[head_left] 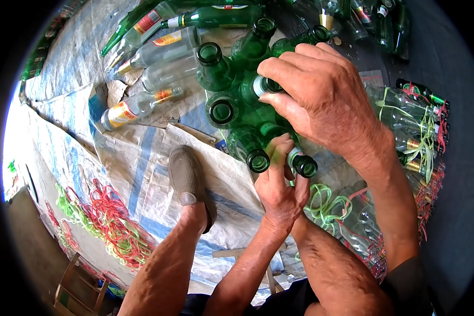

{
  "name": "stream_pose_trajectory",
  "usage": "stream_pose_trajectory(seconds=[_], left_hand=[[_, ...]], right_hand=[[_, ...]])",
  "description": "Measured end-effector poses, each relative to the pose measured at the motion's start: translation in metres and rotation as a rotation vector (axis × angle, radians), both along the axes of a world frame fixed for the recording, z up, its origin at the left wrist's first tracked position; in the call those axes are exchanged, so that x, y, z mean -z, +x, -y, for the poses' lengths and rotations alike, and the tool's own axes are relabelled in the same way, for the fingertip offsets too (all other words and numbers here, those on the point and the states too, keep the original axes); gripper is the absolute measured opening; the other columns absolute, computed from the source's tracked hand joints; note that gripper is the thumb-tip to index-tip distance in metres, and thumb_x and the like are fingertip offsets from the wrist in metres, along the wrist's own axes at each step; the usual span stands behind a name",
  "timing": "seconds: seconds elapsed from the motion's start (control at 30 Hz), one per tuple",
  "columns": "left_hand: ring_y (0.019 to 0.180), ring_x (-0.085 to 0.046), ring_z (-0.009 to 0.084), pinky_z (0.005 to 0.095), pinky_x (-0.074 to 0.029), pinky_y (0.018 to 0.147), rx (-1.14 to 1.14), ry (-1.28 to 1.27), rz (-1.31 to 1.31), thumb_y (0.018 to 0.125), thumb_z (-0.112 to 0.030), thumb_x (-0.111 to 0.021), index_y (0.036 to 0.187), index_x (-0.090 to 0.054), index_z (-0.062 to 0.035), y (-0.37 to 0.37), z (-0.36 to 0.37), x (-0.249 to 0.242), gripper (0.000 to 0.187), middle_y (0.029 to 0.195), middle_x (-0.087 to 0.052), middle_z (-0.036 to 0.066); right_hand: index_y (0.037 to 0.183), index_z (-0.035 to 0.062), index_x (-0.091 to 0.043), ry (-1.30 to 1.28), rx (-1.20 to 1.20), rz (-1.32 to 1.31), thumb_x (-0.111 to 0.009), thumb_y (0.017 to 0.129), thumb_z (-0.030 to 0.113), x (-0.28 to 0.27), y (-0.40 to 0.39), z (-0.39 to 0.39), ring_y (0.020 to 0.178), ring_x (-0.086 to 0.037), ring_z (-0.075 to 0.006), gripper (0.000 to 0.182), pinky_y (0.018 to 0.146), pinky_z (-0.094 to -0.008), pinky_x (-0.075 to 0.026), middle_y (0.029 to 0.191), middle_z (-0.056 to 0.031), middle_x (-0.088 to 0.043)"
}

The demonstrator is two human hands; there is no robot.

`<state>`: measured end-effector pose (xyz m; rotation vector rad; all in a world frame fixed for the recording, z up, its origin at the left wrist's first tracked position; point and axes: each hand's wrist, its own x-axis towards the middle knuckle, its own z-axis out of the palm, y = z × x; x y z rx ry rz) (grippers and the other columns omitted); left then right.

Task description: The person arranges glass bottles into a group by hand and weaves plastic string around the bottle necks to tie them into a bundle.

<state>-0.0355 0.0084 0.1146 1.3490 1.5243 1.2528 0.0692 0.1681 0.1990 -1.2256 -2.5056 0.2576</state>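
Several green glass bottles (221, 111) stand upright in a tight cluster, open mouths up. My right hand (321, 92) reaches over the cluster from the right; its thumb and fingers close round the white-banded neck of a middle bottle (259, 86). At the near side, my left hand (282, 181) has its fingers round the neck of another green bottle (303, 164), which tilts toward me. Beside that hand, a further bottle (257, 159) leans the same way. The lower parts of the bottles are mostly hidden by one another and by my hands.
Clear bottles with orange labels (124, 114) lie on a white-and-blue tarp (142, 195) at left. Red and green plastic strings (113, 224) are heaped lower left. Bundles of tied bottles (405, 121) lie at right. My shoe (187, 174) rests near the cluster; a small wooden chair (79, 287) stands lower left.
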Motion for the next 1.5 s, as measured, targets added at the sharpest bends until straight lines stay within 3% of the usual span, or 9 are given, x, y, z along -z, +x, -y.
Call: stream_pose_trajectory(seconds=[0.23,0.43,0.63,0.8,0.93,1.03,1.2,1.37,1.5], left_hand=[[0.100,-0.066,0.0208,0.0297,-0.052,0.077,0.004,0.003,-0.015,0.087,0.001,-0.079,0.133,-0.063,-0.0010,0.000,-0.001,-0.001,0.048,0.131,-0.068,0.016],[0.114,-0.067,0.0301,0.0381,-0.053,0.096,-0.007,0.032,-0.046,0.088,0.001,-0.079,0.132,-0.064,0.0006,0.003,-0.001,0.000,0.047,0.127,-0.068,0.017],[0.123,-0.066,0.0310,0.0398,-0.051,0.108,0.010,0.057,-0.125,0.092,0.007,-0.072,0.138,-0.061,0.0026,0.004,0.000,0.001,0.048,0.134,-0.068,0.017],[0.117,-0.066,0.0231,0.0341,-0.053,0.102,0.004,0.026,-0.056,0.095,0.009,-0.070,0.138,-0.061,0.0016,0.006,0.002,0.002,0.045,0.135,-0.067,0.014],[0.112,-0.066,0.0189,0.0308,-0.054,0.096,0.006,0.063,-0.074,0.096,0.008,-0.071,0.139,-0.061,0.0010,0.006,0.002,0.006,0.045,0.133,-0.067,0.012],[0.110,-0.066,0.0156,0.0272,-0.055,0.090,0.002,0.050,-0.074,0.097,0.006,-0.072,0.140,-0.061,-0.0001,0.005,0.005,0.009,0.044,0.132,-0.067,0.010],[0.117,-0.067,0.0222,0.0340,-0.054,0.100,0.004,0.046,-0.092,0.095,0.006,-0.072,0.140,-0.061,-0.0003,0.006,0.003,0.003,0.047,0.136,-0.067,0.014],[0.123,-0.066,0.0308,0.0397,-0.052,0.106,0.038,0.079,-0.101,0.092,0.006,-0.074,0.138,-0.061,0.0014,0.000,0.001,0.002,0.048,0.135,-0.067,0.017],[0.122,-0.066,0.0329,0.0415,-0.052,0.105,0.022,0.069,-0.077,0.090,0.005,-0.076,0.136,-0.062,0.0012,0.001,0.001,0.002,0.048,0.134,-0.067,0.018]], right_hand=[[0.110,0.0065,-0.071,0.002,0.051,0.018,-0.087,0.078,0.015,0.001,0.003,0.004,0.087,-0.066,-0.0289,0.037,0.080,-0.0405,-0.050,0.093,-0.0070,-0.071],[0.120,0.0080,-0.070,0.094,0.092,-0.028,-0.089,0.074,0.016,0.002,0.011,0.010,0.093,-0.066,-0.0284,0.050,0.085,-0.0421,-0.049,0.100,-0.0067,-0.069],[0.115,0.0025,-0.076,0.181,0.369,-0.230,-0.082,0.085,-0.001,-0.050,0.058,0.051,0.086,-0.069,-0.0170,0.031,0.080,-0.0282,-0.054,0.096,-0.0079,-0.072],[0.116,0.0045,-0.076,0.185,0.917,-0.067,-0.082,0.089,0.005,-0.058,0.129,0.142,0.089,-0.066,-0.0176,0.028,0.076,-0.0308,-0.054,0.102,-0.0066,-0.070],[0.124,0.0048,-0.074,0.094,1.032,0.141,-0.086,0.091,0.021,-0.043,0.161,0.186,0.084,-0.058,-0.0174,0.038,0.071,-0.0336,-0.051,0.104,-0.0061,-0.065],[0.129,0.0034,-0.071,-0.183,1.111,-0.232,-0.088,0.091,0.026,-0.014,0.166,0.201,0.077,-0.056,-0.0149,0.047,0.066,-0.0309,-0.048,0.102,-0.0073,-0.062],[0.118,0.0029,-0.073,-0.268,1.157,-0.487,-0.083,0.097,0.013,0.022,0.164,0.191,0.068,-0.053,-0.0015,0.025,0.059,-0.0205,-0.043,0.081,0.0061,-0.066],[0.110,-0.0013,-0.073,-0.101,1.114,-0.425,-0.082,0.096,0.010,0.010,0.148,0.192,0.072,-0.060,-0.0027,0.020,0.062,-0.0200,-0.047,0.085,0.0016,-0.070],[0.102,-0.0008,-0.075,0.160,1.104,-0.193,-0.080,0.096,0.009,-0.066,0.124,0.186,0.075,-0.062,-0.0062,0.012,0.065,-0.0226,-0.049,0.087,-0.0030,-0.072]])
